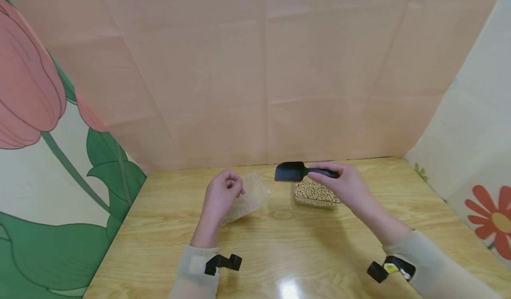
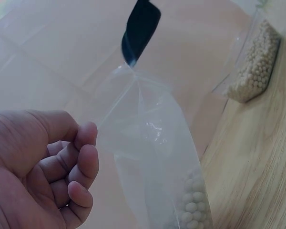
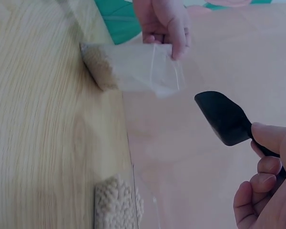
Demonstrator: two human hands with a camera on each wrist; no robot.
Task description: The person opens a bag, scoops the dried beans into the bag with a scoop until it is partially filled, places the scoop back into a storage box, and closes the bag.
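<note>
My left hand (image 1: 223,191) pinches the open upper edge of a clear plastic zip bag (image 1: 252,197), which stands on the table. Pale round beans (image 2: 195,202) fill the bottom of the bag. In my right hand (image 1: 348,182) is the handle of a small black scoop (image 1: 290,172), held level in the air to the right of the bag's mouth. The scoop's blade (image 3: 223,119) is apart from the bag in the right wrist view. Below the right hand sits a clear box (image 1: 317,203) full of the same beans, partly hidden by hand and scoop.
The wooden table (image 1: 263,254) ends at a pink cloth backdrop (image 1: 263,90) close behind the bag and box. A flower-printed panel (image 1: 68,179) borders the left side, and a pale one with a red flower (image 1: 479,157) the right.
</note>
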